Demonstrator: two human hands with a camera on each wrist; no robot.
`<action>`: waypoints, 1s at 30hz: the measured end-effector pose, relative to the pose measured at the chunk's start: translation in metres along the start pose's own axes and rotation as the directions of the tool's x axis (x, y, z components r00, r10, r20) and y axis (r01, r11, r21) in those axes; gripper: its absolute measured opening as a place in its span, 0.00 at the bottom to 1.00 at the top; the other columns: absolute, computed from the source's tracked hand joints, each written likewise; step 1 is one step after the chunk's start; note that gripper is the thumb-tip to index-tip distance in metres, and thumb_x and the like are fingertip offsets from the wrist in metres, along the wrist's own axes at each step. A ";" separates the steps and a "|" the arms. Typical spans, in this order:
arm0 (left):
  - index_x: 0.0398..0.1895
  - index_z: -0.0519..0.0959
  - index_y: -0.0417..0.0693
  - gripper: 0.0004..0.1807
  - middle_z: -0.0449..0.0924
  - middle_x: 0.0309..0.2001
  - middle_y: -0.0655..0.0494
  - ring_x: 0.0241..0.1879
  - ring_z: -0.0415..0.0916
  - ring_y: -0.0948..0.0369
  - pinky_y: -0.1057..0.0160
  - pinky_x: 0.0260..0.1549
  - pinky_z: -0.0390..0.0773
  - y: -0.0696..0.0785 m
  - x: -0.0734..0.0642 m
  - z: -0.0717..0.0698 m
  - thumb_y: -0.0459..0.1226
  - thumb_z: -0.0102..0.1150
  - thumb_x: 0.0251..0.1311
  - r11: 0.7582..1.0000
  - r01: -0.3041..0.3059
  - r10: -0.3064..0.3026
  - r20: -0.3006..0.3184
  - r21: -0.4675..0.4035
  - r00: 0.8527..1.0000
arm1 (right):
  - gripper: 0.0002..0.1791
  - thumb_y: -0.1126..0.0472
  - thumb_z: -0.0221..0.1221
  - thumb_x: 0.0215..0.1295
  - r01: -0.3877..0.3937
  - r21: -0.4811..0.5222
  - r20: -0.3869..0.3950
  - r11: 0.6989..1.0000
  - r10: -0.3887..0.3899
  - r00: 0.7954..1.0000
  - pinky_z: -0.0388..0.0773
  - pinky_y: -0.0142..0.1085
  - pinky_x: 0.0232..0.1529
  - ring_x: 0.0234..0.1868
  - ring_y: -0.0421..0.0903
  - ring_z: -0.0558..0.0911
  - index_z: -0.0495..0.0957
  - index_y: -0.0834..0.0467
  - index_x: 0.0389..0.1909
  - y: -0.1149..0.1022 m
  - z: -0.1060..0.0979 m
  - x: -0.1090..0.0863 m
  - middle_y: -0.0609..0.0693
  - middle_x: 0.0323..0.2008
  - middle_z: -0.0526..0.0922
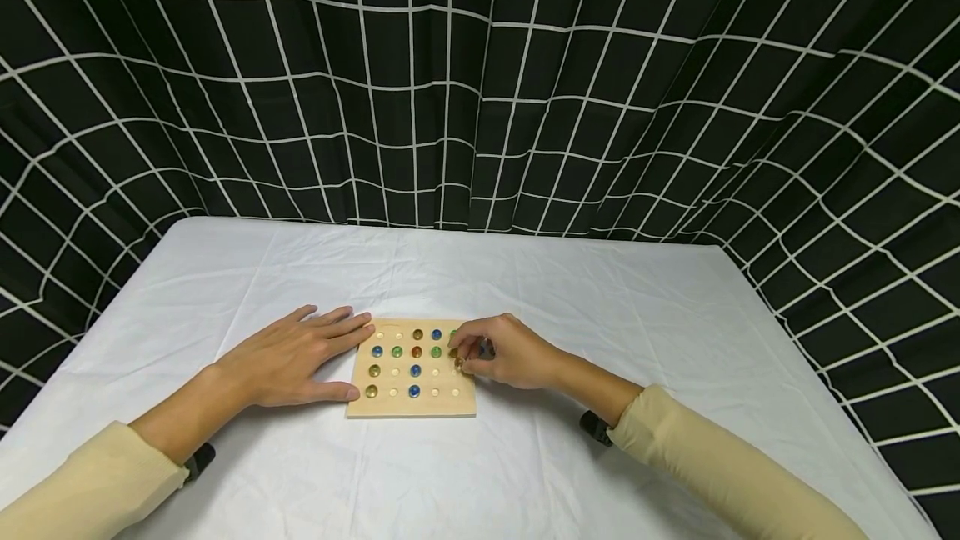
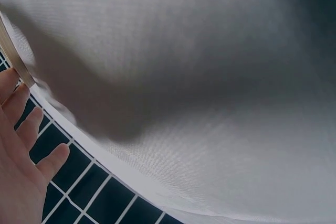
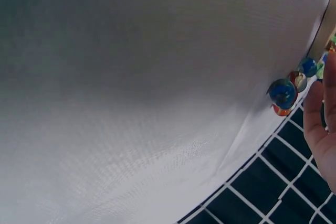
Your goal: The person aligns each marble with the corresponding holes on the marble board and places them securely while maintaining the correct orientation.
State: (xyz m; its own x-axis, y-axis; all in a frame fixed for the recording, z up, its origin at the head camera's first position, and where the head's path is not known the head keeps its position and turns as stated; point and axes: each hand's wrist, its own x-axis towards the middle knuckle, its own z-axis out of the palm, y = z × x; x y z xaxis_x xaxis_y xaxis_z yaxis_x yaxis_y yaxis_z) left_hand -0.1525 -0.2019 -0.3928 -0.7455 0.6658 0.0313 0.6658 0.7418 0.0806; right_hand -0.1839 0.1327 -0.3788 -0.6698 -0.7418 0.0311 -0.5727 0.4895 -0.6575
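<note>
A light wooden board [image 1: 442, 408] with rows of round hollows lies on the white cloth, several hollows holding glass marbles in blue, green, amber and red. My left hand [image 1: 303, 357] lies flat with spread fingers at the board's left edge, fingertips and thumb touching it. At the right edge, my right hand [image 1: 510, 352] pinches an amber marble [image 1: 459, 363] between thumb and fingertips, close over the right column. Loose blue marbles [image 3: 283, 94] and an orange marble [image 3: 282, 110] sit on the cloth by my right hand in the right wrist view, mostly hidden in the head view.
A white cloth [image 1: 600, 315] with creases covers the table. Behind and at both sides hangs a black curtain [image 1: 465, 107] with a white grid. Dark wrist straps show under both beige sleeves [image 1: 697, 440].
</note>
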 end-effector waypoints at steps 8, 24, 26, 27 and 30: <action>0.75 0.64 0.51 0.49 0.63 0.74 0.55 0.73 0.58 0.50 0.37 0.66 0.60 0.000 0.001 -0.001 0.73 0.41 0.61 1.000 -0.004 0.004 0.001 0.005 1.000 | 0.11 0.70 0.67 0.61 0.007 0.022 0.021 1.000 -0.008 1.000 0.81 0.35 0.40 0.37 0.36 0.81 0.83 0.58 0.44 -0.003 0.004 0.001 0.44 0.34 0.86; 0.75 0.64 0.50 0.49 0.62 0.74 0.55 0.73 0.58 0.50 0.37 0.66 0.60 0.000 0.001 -0.001 0.73 0.41 0.61 1.000 -0.007 0.007 -0.001 0.006 1.000 | 0.14 0.69 0.68 0.59 0.001 -0.026 -0.051 1.000 -0.002 0.999 0.81 0.40 0.41 0.36 0.36 0.81 0.83 0.61 0.47 0.001 -0.016 -0.003 0.45 0.35 0.87; 0.75 0.64 0.50 0.49 0.62 0.74 0.55 0.73 0.58 0.50 0.37 0.66 0.60 0.000 0.001 -0.001 0.73 0.41 0.61 1.000 -0.007 0.007 -0.002 0.009 1.000 | 0.14 0.69 0.67 0.60 -0.014 -0.025 -0.069 1.000 0.012 0.998 0.80 0.42 0.43 0.35 0.37 0.82 0.83 0.61 0.47 0.004 -0.023 -0.003 0.44 0.35 0.86; 0.75 0.64 0.50 0.49 0.62 0.74 0.55 0.73 0.58 0.50 0.37 0.66 0.60 0.000 0.001 0.000 0.73 0.40 0.61 1.000 -0.007 0.007 -0.001 0.009 1.000 | 0.13 0.68 0.67 0.60 -0.022 -0.027 -0.078 0.999 0.020 0.997 0.79 0.43 0.44 0.36 0.36 0.82 0.82 0.61 0.47 0.005 -0.025 -0.004 0.43 0.35 0.86; 0.75 0.64 0.50 0.49 0.62 0.74 0.55 0.73 0.58 0.50 0.37 0.66 0.60 0.000 0.001 0.000 0.73 0.40 0.62 1.000 -0.008 0.008 0.001 0.005 1.000 | 0.13 0.68 0.67 0.61 -0.056 -0.028 -0.099 0.998 0.053 0.994 0.78 0.44 0.45 0.37 0.36 0.82 0.82 0.61 0.47 0.011 -0.032 -0.006 0.41 0.34 0.86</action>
State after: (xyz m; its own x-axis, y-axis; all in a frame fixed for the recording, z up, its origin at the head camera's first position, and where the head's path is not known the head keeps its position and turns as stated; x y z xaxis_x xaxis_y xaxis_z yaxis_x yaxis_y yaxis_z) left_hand -0.1529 -0.2014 -0.3928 -0.7403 0.6716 0.0310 0.6717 0.7369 0.0753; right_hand -0.2015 0.1576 -0.3619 -0.7428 -0.6658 0.0708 -0.5472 0.5427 -0.6372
